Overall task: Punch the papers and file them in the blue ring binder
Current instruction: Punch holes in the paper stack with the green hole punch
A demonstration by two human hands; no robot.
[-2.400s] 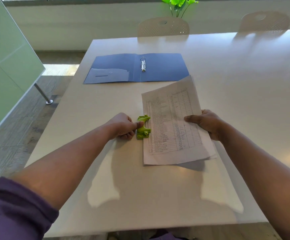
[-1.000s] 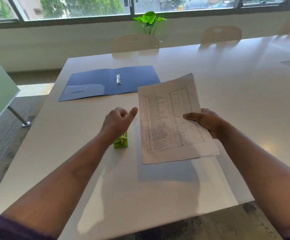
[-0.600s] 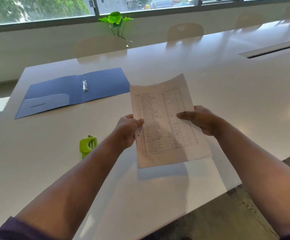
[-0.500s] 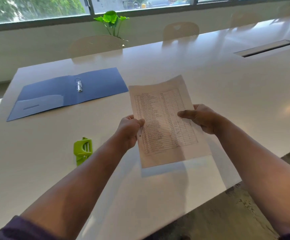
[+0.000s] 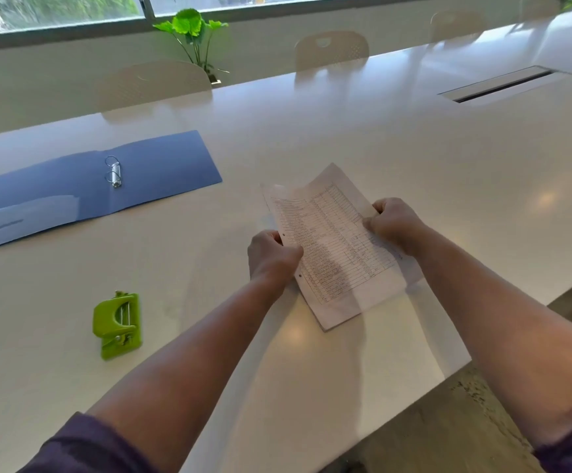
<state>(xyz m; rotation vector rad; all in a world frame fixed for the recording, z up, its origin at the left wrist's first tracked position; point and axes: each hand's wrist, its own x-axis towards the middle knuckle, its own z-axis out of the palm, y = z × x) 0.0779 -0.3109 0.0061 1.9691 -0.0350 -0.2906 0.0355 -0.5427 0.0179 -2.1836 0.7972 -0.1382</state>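
I hold a thin stack of printed papers [image 5: 336, 244] between both hands, low over the white table [image 5: 380, 141]. My left hand [image 5: 272, 256] grips the stack's left edge, where two punched holes show. My right hand [image 5: 394, 223] grips its right edge, fingers curled. The blue ring binder [image 5: 161, 172] lies open and flat at the far left, its metal rings [image 5: 114, 172] standing in the middle. A green hole punch [image 5: 117, 324] rests on the table to the left of my left forearm, apart from both hands.
Pale chairs [image 5: 330, 51] stand along the table's far side, with a green plant [image 5: 192, 32] behind them by the window. A cable slot [image 5: 503, 84] is set into the table at the far right. The table's near corner [image 5: 462, 363] lies under my right forearm.
My left hand let go of the green punch and took hold of the papers' left edge. The papers came down toward the table and my right hand closed tighter on their right edge.
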